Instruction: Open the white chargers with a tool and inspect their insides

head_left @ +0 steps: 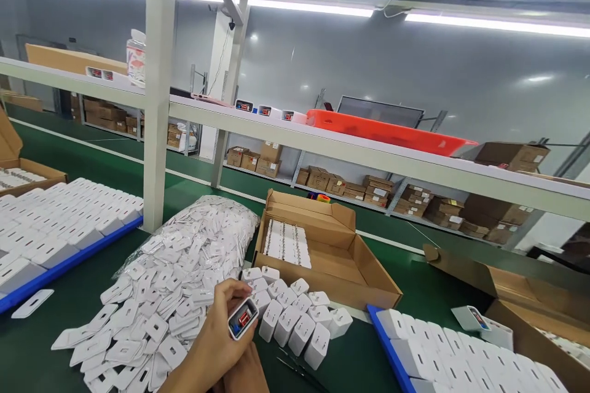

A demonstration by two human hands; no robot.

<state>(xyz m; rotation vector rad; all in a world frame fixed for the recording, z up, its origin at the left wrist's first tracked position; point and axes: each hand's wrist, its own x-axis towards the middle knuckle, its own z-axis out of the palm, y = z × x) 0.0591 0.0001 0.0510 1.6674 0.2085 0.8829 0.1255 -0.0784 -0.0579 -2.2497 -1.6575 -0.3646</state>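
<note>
My left hand (pixel 216 341) is closed around a white charger body (pixel 243 318), its open end turned toward me and showing red and blue parts inside. Just below it, at the bottom edge, my right hand (pixel 246 376) shows only in part, with its fingers hidden. To the left of both hands, a heap of flat white cover plates (pixel 152 313) spills from a clear plastic bag (pixel 207 227) onto the green table. Right of my hands stands a cluster of white charger bodies (pixel 295 319).
An open cardboard box (pixel 332 258) with rows of white parts lies behind the cluster. Blue trays of chargers sit at the left (pixel 69 261) and lower right (pixel 391 350). Black tweezers (pixel 299 371) lie near the front. A white post (pixel 157 135) and a shelf with an orange tray (pixel 391 132) stand ahead.
</note>
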